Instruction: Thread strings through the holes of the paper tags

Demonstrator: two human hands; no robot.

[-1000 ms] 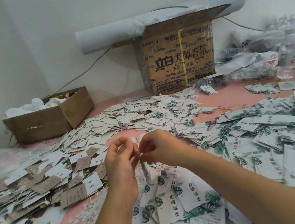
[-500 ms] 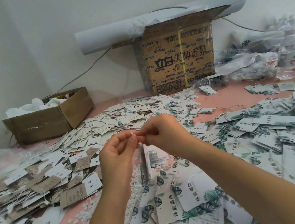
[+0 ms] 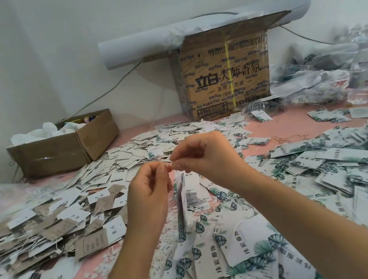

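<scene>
Both hands are up over the middle of the desk (image 3: 296,120), fingertips meeting. The left hand (image 3: 148,189) has thumb and forefinger pressed together, and the right hand (image 3: 202,158) meets it from the other side with its fingers curled in. Each grip is clamped on a thin white string (image 3: 177,172), right where the two hands touch. From that string some tags (image 3: 184,197) hang straight down just under the hands, turned edge-on to me, so I cannot tell how many there are. They dangle above the heap below. The pink desk is all but buried. To the left lies a brown pile (image 3: 46,225) of brown and white tags with strings trailing from them. Farther back, between the hands and the boxes, is a far pile (image 3: 131,153) of small white ones. To the right and under the forearms spreads a leaf pile (image 3: 340,162) of longer tags printed with green leaves. A tangle of loose strings (image 3: 160,274) lies on the desk beside the left forearm. Against the wall at the back left sits a low box (image 3: 65,151) with white stuff in it, and at the back middle stands a tall box (image 3: 228,78) with dark print, its flap open. A paper roll (image 3: 138,47) lies along the wall at the tall box's top, and a cable (image 3: 109,93) runs down the wall. Crumpled plastic bags (image 3: 315,85) lie to the right of the tall box.
</scene>
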